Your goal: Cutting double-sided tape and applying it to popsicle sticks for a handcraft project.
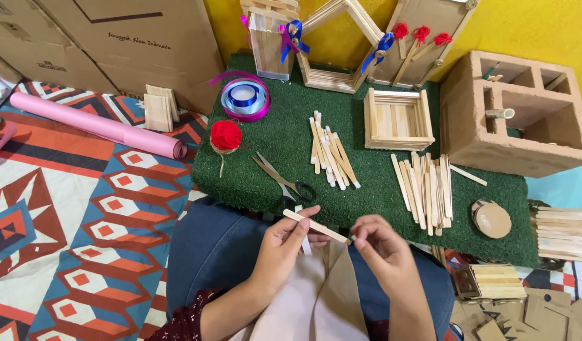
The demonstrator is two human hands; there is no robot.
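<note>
Fingers [295,222] of the left hand [283,243] were clamped on one end of a flat wooden stick [316,227], held level above the lap. Fingers of the right hand [378,246] were pinched together at the stick's other end, apparently touching its tip, though the contact itself was hidden. Just beyond the hands, scissors [283,179] lay on the green turf-covered worktop [379,202]. Two loose piles of sticks [330,151] and [425,189] lay farther out, with a square stick box [397,119] between and behind them. A red yarn ball [226,135] and a blue ribbon roll [245,96] sat at the worktop's left edge; a pink paper roll [95,125] lay on the patterned mat [64,240].
</note>
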